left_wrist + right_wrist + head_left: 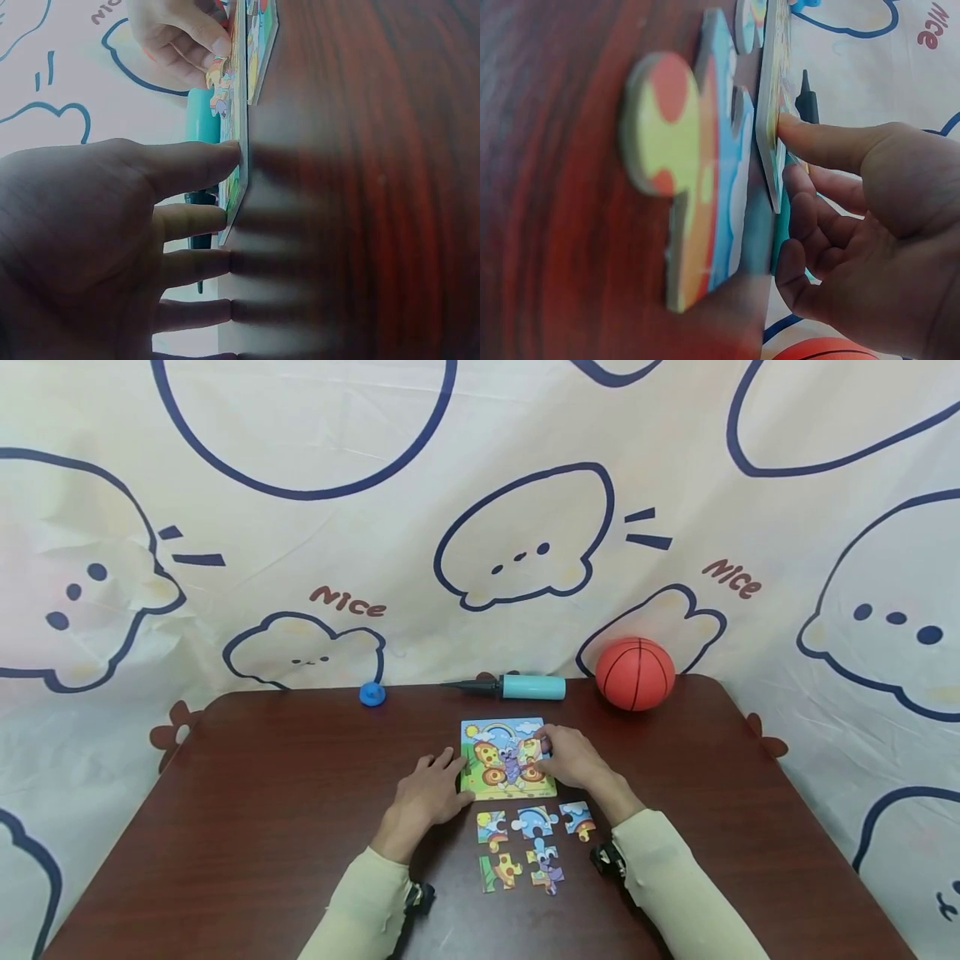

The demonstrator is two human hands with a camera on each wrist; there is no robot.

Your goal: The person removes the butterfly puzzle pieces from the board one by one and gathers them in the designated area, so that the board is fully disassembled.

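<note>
A butterfly jigsaw puzzle board (501, 794) lies flat on the table, its picture showing a rainbow, a sun and a purple-bodied butterfly. At the board's left edge rests my left hand (429, 793), its fingers straight; in the left wrist view the thumb (202, 161) and index finger touch the edge. My right hand (573, 756) is over the board's right side, pinching a puzzle piece (217, 84) between thumb and fingers. That piece is tilted up from the board in the left wrist view. In the right wrist view the fingers hide most of it.
Several loose puzzle pieces (535, 821) lie in two rows in front of the board. Behind it are a teal hand pump (532, 687), a blue round object (372, 694) and a red ball (636, 674), near the back edge of the brown table (300, 827). A printed cloth hangs behind.
</note>
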